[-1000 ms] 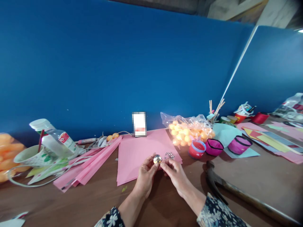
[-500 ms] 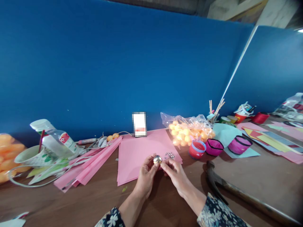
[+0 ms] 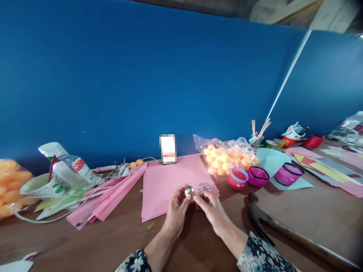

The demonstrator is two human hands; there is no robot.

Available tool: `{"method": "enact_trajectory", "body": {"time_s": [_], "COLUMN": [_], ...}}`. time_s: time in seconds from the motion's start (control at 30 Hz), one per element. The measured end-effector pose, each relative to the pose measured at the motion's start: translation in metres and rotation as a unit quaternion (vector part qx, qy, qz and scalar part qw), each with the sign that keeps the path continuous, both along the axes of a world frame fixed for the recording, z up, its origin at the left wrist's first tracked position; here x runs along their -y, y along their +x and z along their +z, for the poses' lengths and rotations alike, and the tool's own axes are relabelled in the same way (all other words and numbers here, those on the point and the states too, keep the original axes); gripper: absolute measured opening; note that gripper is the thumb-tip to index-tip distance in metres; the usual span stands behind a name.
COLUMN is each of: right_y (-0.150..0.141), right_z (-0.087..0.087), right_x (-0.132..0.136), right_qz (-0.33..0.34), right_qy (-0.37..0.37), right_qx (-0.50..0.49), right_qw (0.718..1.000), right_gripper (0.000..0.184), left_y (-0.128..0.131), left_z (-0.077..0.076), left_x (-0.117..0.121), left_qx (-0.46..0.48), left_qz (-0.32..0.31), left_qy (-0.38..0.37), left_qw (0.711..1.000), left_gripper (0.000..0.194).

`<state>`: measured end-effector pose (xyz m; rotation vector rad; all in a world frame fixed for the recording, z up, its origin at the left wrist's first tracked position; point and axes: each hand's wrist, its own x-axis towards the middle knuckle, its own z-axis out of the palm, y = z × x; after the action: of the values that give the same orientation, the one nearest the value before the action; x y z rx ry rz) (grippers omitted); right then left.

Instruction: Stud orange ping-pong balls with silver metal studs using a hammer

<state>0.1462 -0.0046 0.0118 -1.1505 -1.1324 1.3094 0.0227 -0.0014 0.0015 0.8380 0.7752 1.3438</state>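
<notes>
My left hand (image 3: 176, 212) pinches a small ball covered in shiny silver gems (image 3: 188, 191) between thumb and fingertips. Beside it, my right hand (image 3: 212, 210) has its fingertips pressed against the ball's right side. Both hands hover over the near edge of a stack of pink paper (image 3: 167, 181) on the brown table (image 3: 297, 211). A little pile of loose silver gems (image 3: 203, 186) lies on the pink paper just beyond my right fingers.
A bag of orange balls (image 3: 227, 158) and red (image 3: 236, 179) and magenta cups (image 3: 257, 176) stand at the right. Folded pink strips (image 3: 110, 196), a tipped plastic bottle (image 3: 68, 166) and a paper cup (image 3: 39, 186) lie left. A hammer (image 3: 272, 223) rests near my right forearm. A blue partition rises behind.
</notes>
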Motion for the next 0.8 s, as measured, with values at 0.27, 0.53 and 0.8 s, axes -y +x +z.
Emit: {"method": "enact_trajectory", "body": {"time_s": [0.27, 0.53, 0.8], "right_y": [0.0000, -0.0027, -0.0021], "right_z": [-0.0033, 0.0003, 0.0012], "right_x": [-0.0009, 0.0008, 0.0014], "right_qz": [-0.004, -0.020, -0.032], "right_qy": [0.003, 0.005, 0.004], "right_qx": [-0.021, -0.016, 0.009], "right_qw": [1.000, 1.000, 0.999], "right_gripper": [0.033, 0.032, 0.029], "left_y": [0.0003, 0.0004, 0.0014], "left_z": [0.0026, 0.0016, 0.0032], "left_x": [0.0013, 0.0010, 0.0016], "left_qx": [-0.017, -0.030, -0.055], "left_qz": [0.004, 0.009, 0.012], "left_qy": [-0.002, -0.002, 0.009], "left_qw": [1.000, 1.000, 0.998], "left_gripper": [0.039, 0.039, 0.038]}}
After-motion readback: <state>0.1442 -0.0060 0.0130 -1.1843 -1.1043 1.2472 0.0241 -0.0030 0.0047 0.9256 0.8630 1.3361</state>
